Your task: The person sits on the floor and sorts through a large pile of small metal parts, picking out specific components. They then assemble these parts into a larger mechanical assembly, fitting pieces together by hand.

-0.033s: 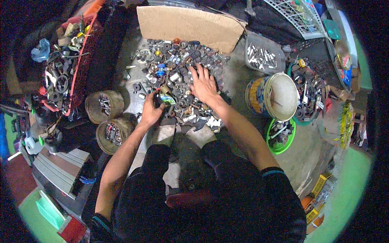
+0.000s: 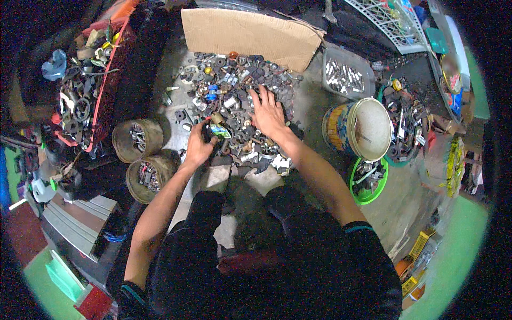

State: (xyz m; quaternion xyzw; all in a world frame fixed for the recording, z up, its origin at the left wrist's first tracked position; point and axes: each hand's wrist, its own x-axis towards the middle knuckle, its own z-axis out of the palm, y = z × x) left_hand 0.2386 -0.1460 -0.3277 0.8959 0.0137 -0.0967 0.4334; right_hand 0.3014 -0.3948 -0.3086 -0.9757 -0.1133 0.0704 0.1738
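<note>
A wide heap of small metal and rubber parts [image 2: 240, 74] lies on the floor in front of me. My left hand [image 2: 198, 146] is at its near left side, thumb and fingers curved round a small, shiny green-and-white piece [image 2: 220, 131]; its exact kind is unclear. A brownish cylindrical part [image 2: 216, 118] lies just beyond that piece. Flat over the right side of the heap, my right hand [image 2: 268, 114] has its fingers spread and touches the parts beneath. What lies under that palm is hidden. A blue fitting [image 2: 212, 92] sits in the heap between and beyond my hands.
Cardboard [image 2: 250, 37] stands behind the heap. Two round tubs [image 2: 120, 144] of parts are at left, beside a red crate [image 2: 101, 114]. At right are a clear bin [image 2: 328, 88] of small pieces, a paint bucket [image 2: 338, 128], and a green basket [image 2: 380, 194] of parts.
</note>
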